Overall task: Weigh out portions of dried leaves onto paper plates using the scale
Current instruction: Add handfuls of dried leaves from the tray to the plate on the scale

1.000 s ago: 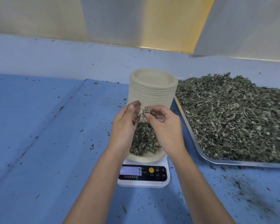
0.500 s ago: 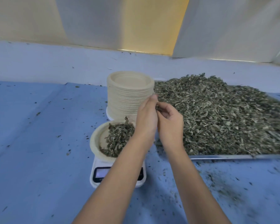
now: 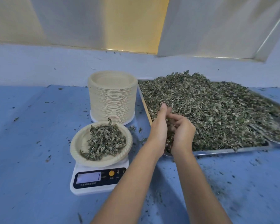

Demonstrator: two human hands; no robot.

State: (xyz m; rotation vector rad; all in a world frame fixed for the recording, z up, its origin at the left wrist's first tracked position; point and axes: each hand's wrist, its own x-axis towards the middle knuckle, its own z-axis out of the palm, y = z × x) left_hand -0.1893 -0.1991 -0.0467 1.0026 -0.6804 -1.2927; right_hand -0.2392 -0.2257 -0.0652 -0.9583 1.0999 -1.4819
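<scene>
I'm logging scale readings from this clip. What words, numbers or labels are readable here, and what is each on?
"7": on the lit display of the scale.
"M": on the scale's black panel, right of the orange button.
"T": right of the M, its edge cut off by the left forearm.
Small print under the display and buttons: too small to read.
Stack of paper plates and tray: no text visible.

The scale (image 3: 100,189), lower left of centre, shows a lone "7" on its lit display (image 3: 88,177). Right of the orange button (image 3: 111,173) stand "M" and "T" (the fine print beneath is too small to read).
</scene>
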